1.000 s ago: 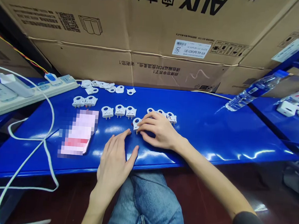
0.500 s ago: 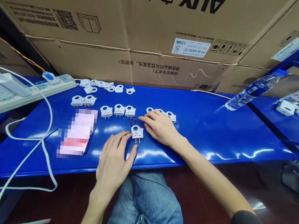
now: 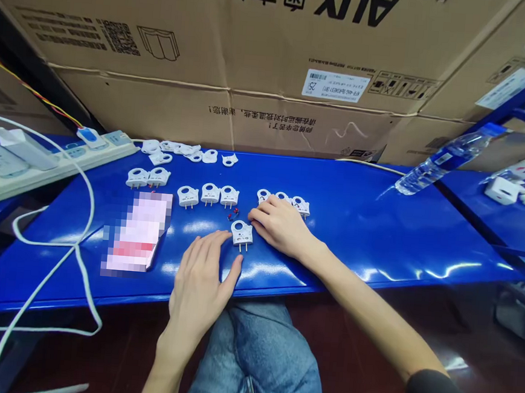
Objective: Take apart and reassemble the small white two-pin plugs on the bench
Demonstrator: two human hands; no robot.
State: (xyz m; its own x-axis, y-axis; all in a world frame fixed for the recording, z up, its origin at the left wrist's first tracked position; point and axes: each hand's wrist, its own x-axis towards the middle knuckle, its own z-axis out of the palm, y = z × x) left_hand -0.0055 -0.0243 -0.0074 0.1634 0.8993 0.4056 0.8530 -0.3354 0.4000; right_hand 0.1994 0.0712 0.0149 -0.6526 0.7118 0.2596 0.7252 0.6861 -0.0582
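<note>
A white plug housing point(image 3: 242, 235) with a ring-shaped opening and two metal prongs lies between my hands, prongs toward me. My left hand point(image 3: 202, 273) rests on the table at its left, thumb and fingers apart, the fingertips close to its edge. At the housing's upper right, my right hand point(image 3: 282, 225) has its fingers bent and drawn together; whatever they may hold is hidden. A small part with red and dark wires point(image 3: 233, 215) lies just above the housing. Behind my right hand, several similar housings point(image 3: 300, 206) are partly covered.
More two-pronged housings point(image 3: 210, 193) stand in a row on the blue table point(image 3: 355, 228), with loose white ring pieces point(image 3: 210, 156) behind them. At left are a blurred pink item point(image 3: 138, 232), a power strip point(image 3: 65, 166) and a white cable point(image 3: 89, 207). A water bottle point(image 3: 447, 159) leans near the cardboard box point(image 3: 183, 108).
My right hand's fingertips have moved slightly right and down toward the housing, leaving the red-and-dark-wired part in plainer view. My left hand has barely moved.
</note>
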